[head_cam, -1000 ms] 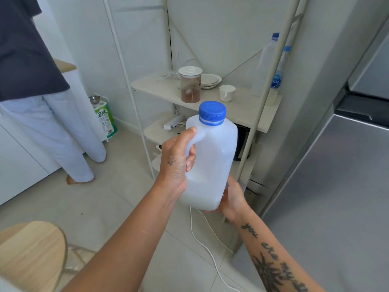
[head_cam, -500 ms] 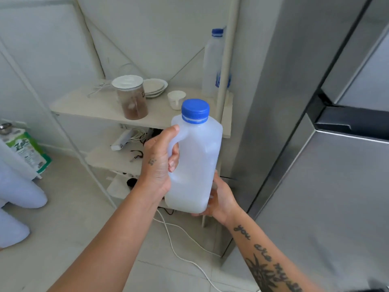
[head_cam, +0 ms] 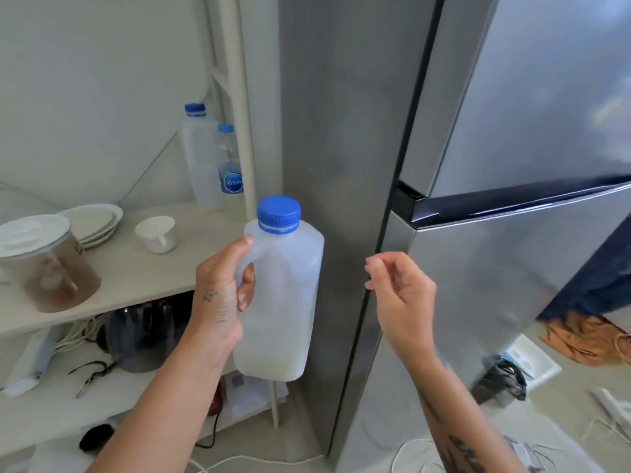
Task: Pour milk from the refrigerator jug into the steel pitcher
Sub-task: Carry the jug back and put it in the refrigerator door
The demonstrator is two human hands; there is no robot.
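A translucent plastic milk jug [head_cam: 285,295] with a blue screw cap [head_cam: 279,213] hangs upright in front of me, a little milk at its bottom. My left hand [head_cam: 218,298] grips its handle. My right hand [head_cam: 401,295] is off the jug, fingers loosely curled and holding nothing, close to the front edge of the steel refrigerator door [head_cam: 478,302]. Both refrigerator doors look closed. No steel pitcher is in view.
A pale shelf rack [head_cam: 129,274] at the left holds a lidded jar of brown powder [head_cam: 47,264], stacked plates [head_cam: 92,221], a white cup [head_cam: 157,233] and two blue-capped bottles [head_cam: 205,158]. A dark jug and cables lie on the lower shelf. White cords cross the floor.
My right hand has let go of the jug's base and risen toward the refrigerator door edge. My view has swung right, and the other person has left the frame.
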